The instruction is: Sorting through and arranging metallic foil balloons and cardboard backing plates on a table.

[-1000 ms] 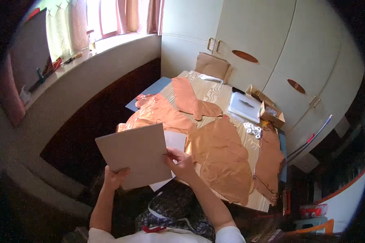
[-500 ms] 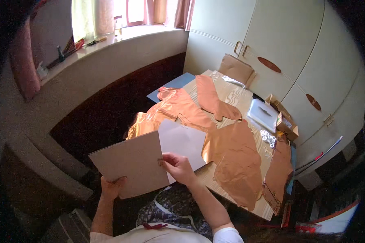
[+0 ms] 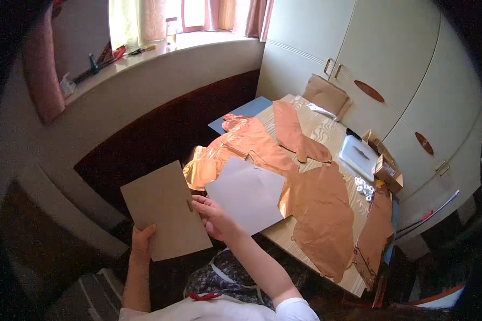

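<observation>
Off the table's near left side, I hold a grey-brown cardboard sheet (image 3: pixel 166 214) tilted in front of me. My left hand (image 3: pixel 142 239) grips its lower left edge, thumb on the facing side and fingers hidden behind. At the right edge, my right hand (image 3: pixel 213 216) is closed with its fingertips on the board, beside a small dark mark or notch. A white sheet (image 3: pixel 246 195) with a small dark mark near its top lies just past my right hand, on the table edge and partly over shiny copper-coloured foil pieces (image 3: pixel 251 136).
The wood-grain table (image 3: pixel 286 238) carries more flat copper foil shapes (image 3: pixel 324 219). Toward its right stand a clear plastic box (image 3: pixel 357 157), small white rings (image 3: pixel 364 188) and a cardboard box (image 3: pixel 388 174). A brown padded packet (image 3: pixel 328 96) leans by the pale cabinets (image 3: pixel 391 48).
The cardboard sheet has turned and now looks narrower. My right hand has shifted left with its edge, uncovering more of the white sheet. The whole view has swung slightly left.
</observation>
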